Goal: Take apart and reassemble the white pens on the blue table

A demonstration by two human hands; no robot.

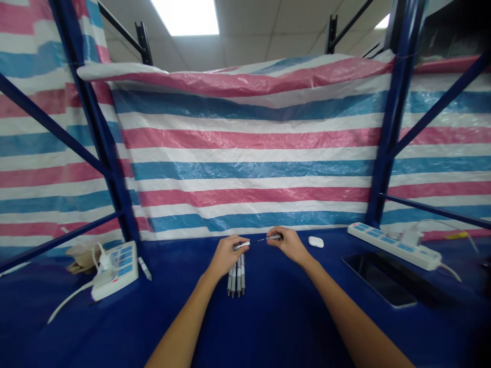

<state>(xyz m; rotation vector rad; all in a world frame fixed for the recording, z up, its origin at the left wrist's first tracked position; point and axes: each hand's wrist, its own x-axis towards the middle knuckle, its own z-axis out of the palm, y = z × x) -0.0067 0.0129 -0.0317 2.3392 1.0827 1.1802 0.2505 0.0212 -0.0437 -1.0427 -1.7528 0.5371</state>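
Observation:
Above the blue table, my left hand [227,254] is closed round a white pen barrel [243,246], pinched between thumb and fingers. Opposite it, my right hand [287,242] pinches a grey pen part [273,237]. A thin dark refill [258,240] shows in the gap between the two hands; which piece it sits in is too small to tell. Just below my left hand, several grey-and-white pens [236,281] lie side by side, their upper ends partly behind the hand.
A white earbud case [316,241] lies right of my right hand. Farther right are a dark phone [378,280] and a white power strip [395,246]. At left stand another power strip [123,268], a small white-and-grey stick [144,268] and a brownish container [81,256]. Striped sheeting [253,168] closes the back.

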